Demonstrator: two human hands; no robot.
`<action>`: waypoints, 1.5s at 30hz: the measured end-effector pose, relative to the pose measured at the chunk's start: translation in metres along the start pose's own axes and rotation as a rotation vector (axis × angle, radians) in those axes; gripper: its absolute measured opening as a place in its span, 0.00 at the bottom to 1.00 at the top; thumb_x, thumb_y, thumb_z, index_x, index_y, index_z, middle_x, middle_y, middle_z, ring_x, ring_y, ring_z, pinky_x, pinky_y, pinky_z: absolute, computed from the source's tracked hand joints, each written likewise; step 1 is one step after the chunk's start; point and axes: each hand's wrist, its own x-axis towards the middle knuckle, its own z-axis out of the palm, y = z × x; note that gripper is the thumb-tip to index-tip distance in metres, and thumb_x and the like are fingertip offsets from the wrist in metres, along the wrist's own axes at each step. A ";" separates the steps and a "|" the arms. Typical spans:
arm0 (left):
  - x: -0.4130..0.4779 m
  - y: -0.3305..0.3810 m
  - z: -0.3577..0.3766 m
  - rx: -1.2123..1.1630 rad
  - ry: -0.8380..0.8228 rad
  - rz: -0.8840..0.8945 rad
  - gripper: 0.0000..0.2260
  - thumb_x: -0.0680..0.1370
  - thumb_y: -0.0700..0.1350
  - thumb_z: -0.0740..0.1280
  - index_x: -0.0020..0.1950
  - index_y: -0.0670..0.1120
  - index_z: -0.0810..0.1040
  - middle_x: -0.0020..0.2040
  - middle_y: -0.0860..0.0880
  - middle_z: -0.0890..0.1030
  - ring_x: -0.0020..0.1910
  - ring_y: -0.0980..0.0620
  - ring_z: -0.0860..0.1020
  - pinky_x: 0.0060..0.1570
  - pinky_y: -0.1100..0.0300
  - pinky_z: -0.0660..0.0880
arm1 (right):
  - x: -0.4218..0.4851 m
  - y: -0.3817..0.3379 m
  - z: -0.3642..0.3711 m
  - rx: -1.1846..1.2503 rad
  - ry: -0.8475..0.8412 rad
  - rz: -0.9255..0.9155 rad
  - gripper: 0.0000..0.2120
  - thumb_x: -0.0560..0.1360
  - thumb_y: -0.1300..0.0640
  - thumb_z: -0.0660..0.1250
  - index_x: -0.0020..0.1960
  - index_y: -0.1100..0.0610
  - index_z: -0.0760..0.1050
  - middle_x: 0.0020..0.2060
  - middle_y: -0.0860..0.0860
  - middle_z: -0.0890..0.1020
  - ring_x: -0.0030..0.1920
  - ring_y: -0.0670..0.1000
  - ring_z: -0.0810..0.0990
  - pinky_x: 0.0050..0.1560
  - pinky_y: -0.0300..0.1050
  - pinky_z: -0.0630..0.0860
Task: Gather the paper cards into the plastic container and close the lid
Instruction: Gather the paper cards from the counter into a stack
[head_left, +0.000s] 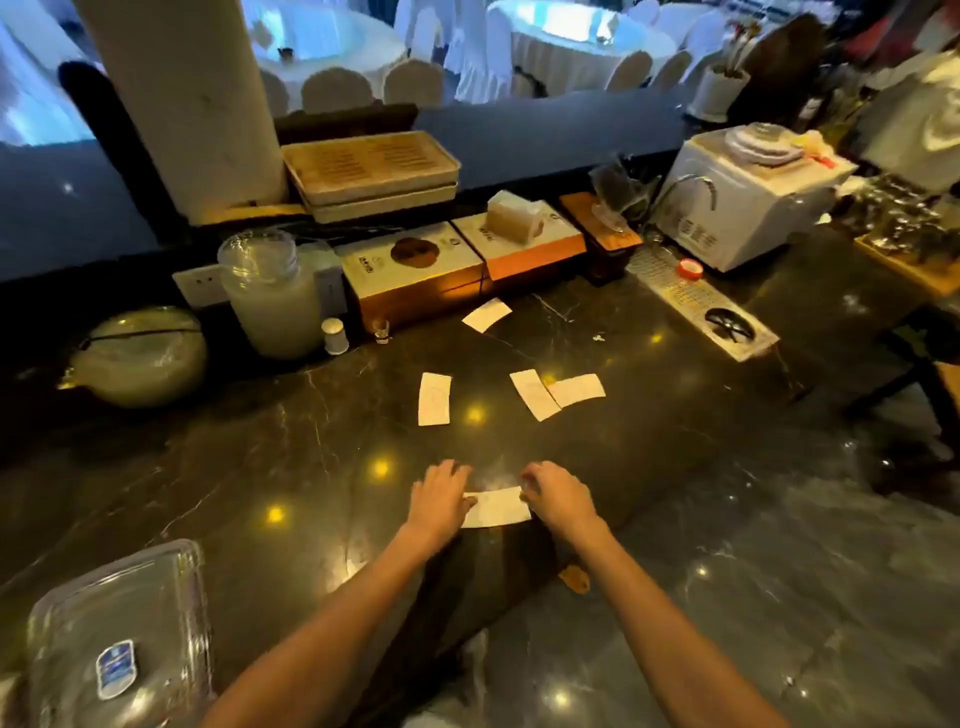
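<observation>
On the dark marble counter (311, 467) a white paper card (496, 507) lies between my hands. My left hand (440, 499) rests on its left end and my right hand (558, 496) pinches its right end. Further back lie several more cards: one upright card (434, 399), two overlapping cards (535, 395) (577, 389), and one far card (487, 315) near the boxes. The clear plastic container (119, 639), with its lid on and a blue label, sits at the near left corner, well apart from both hands.
A large glass jar (270, 296), a round lidded bowl (137, 356), a small white shaker (335, 336) and a shot glass (381, 331) stand at the back left. Cardboard boxes (415, 270), stacked trays (371, 174), a white appliance (748, 197) and a metal drain tray (701, 306) line the back.
</observation>
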 end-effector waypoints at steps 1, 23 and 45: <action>0.010 0.000 0.003 -0.015 -0.045 -0.052 0.23 0.80 0.51 0.65 0.74 0.49 0.66 0.74 0.46 0.66 0.72 0.44 0.65 0.69 0.45 0.67 | 0.014 -0.001 0.003 -0.029 -0.063 -0.003 0.15 0.78 0.53 0.66 0.65 0.52 0.75 0.62 0.52 0.78 0.62 0.54 0.78 0.59 0.50 0.74; 0.046 0.001 0.058 -0.195 -0.110 -0.297 0.17 0.74 0.36 0.67 0.59 0.47 0.67 0.77 0.41 0.53 0.79 0.40 0.46 0.75 0.38 0.43 | 0.084 0.025 0.040 0.027 -0.256 -0.126 0.08 0.74 0.51 0.71 0.50 0.50 0.76 0.50 0.50 0.83 0.50 0.51 0.82 0.49 0.46 0.78; 0.110 0.097 0.002 -1.898 0.605 -0.794 0.14 0.84 0.40 0.57 0.69 0.41 0.68 0.57 0.36 0.82 0.51 0.39 0.82 0.53 0.43 0.80 | 0.184 0.055 -0.056 0.595 -0.355 -0.014 0.08 0.80 0.53 0.65 0.51 0.57 0.79 0.48 0.55 0.84 0.43 0.49 0.81 0.41 0.41 0.77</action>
